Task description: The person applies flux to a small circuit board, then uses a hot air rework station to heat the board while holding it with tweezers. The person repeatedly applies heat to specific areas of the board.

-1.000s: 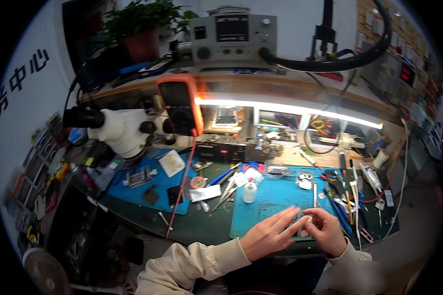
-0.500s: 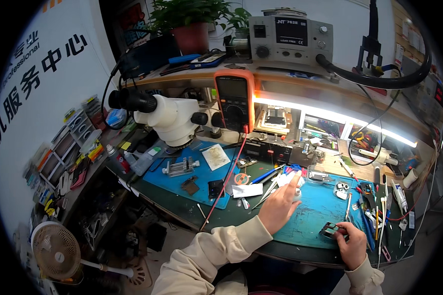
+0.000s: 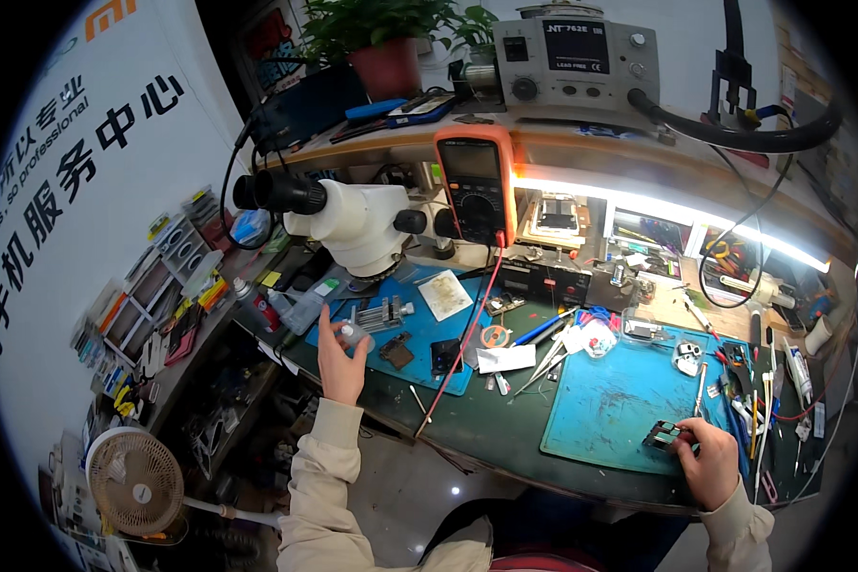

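Observation:
My left hand [image 3: 340,364] is at the left part of the bench, its thumb and fingers around a small whitish bottle [image 3: 355,336]. Just right of it, a metal clamp fixture [image 3: 383,314] and a brownish plate [image 3: 397,353] lie on the left blue mat [image 3: 459,379]. My right hand [image 3: 711,464] pinches a small dark, frame-like part with openings [image 3: 662,436] over the near right corner of the other blue mat [image 3: 596,412]. The fingertips partly cover that part's right end.
Behind the mats stand a white microscope [image 3: 357,227] and an orange multimeter [image 3: 475,186], whose red lead [image 3: 475,329] crosses the left mat. Tweezers [image 3: 547,364] and a white paper [image 3: 506,358] lie between the mats. Tools and cables [image 3: 758,405] crowd the right edge. A fan [image 3: 135,481] stands lower left.
My left hand has swung from the right mat far to the left, carrying the small bottle. My right hand still holds the dark part near the same spot. The view has shifted slightly.

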{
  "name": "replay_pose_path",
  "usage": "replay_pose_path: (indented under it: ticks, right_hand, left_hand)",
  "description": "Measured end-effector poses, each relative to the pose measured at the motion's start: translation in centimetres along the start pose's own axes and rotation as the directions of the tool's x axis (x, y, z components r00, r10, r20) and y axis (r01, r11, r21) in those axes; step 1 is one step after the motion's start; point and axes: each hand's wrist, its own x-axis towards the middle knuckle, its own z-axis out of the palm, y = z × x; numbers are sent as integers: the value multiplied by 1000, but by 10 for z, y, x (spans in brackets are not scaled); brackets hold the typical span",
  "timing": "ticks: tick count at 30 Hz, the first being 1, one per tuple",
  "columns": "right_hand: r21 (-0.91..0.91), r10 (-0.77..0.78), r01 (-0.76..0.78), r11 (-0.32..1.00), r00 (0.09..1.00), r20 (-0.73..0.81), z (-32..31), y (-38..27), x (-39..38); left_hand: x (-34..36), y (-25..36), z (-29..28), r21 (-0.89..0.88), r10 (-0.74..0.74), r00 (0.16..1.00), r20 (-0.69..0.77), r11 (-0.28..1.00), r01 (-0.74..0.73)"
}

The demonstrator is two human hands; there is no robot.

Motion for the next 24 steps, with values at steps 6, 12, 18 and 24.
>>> replay_pose_path:
  ticks: [6, 12, 18, 24]
  right_hand:
    - [-23, 15, -15, 1000, 1000, 3, -6, -7, 2]
    - [-22, 31, -31, 999, 999, 7, -12, -4, 2]
    - [40, 68, -69, 997, 997, 38, -9, -16, 5]
    - [47, 76, -77, 996, 997, 25, -15, -9, -6]
  left_hand:
    - [-9, -12, 15, -55, -27, 998, 62, 998, 30]
    - [-31, 30, 18, 273, 271, 962, 38, 923, -271]
    - [-17, 81, 48, -99, 497, 643, 583, 829, -551]
    - [-12, 90, 60, 139, 365, 664, 652, 804, -579]
